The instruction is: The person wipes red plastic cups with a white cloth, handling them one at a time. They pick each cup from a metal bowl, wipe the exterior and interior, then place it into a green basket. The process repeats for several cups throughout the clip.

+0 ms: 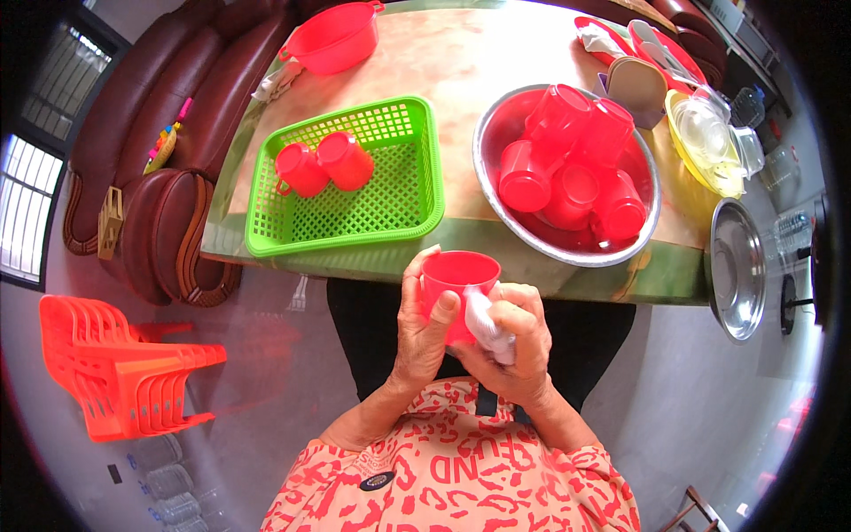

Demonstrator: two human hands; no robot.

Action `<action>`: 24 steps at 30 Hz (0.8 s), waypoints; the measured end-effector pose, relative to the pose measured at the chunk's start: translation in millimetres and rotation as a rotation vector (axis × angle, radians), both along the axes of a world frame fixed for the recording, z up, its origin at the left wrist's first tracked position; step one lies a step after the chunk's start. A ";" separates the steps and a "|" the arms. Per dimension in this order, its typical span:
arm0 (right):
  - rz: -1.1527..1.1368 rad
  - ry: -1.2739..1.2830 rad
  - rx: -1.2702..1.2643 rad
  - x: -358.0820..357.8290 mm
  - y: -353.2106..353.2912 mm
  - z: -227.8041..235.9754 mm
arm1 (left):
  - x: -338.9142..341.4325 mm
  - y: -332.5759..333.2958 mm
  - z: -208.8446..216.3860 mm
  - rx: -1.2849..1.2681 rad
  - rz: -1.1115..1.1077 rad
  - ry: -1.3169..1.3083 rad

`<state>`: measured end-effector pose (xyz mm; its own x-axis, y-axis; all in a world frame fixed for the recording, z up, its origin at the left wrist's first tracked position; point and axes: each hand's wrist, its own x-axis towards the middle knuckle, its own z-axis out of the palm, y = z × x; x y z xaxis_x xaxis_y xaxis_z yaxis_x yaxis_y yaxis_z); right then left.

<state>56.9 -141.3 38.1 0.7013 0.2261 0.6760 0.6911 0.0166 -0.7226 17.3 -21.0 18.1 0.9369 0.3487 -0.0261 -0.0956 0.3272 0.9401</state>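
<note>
Just in front of the table edge, my left hand is wrapped round a red plastic cup, its open mouth facing up. A bunched white cloth is gripped in my right hand and pressed against the cup's right side. Beyond my hands to the left, two red mugs rest bottom up or tilted in a green plastic basket. To the right, a metal basin holds several more red cups, piled at different angles.
A red plastic tub stands at the table's far left. At the right are a yellow basin with clear containers and a red tray. A steel bowl overhangs the right edge. Orange stacked chairs are on the floor, left.
</note>
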 end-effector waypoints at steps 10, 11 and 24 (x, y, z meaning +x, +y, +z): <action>0.071 0.310 0.016 15.8 -12.4 -14.5 | 1.2 3.6 -8.4 -0.567 -0.227 -0.017; -0.081 0.101 -0.114 17.9 -8.7 -16.1 | 0.4 1.1 -8.4 -0.522 -0.193 0.005; -0.170 0.130 -0.570 -5.1 -17.0 -4.6 | -10.0 -9.4 -20.8 -0.030 0.120 -0.033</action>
<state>51.8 -158.2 33.5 0.8283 0.4045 0.3878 0.5553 -0.5005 -0.6642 7.3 -30.4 -2.7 0.8891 0.4577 -0.0084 -0.1661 0.3398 0.9257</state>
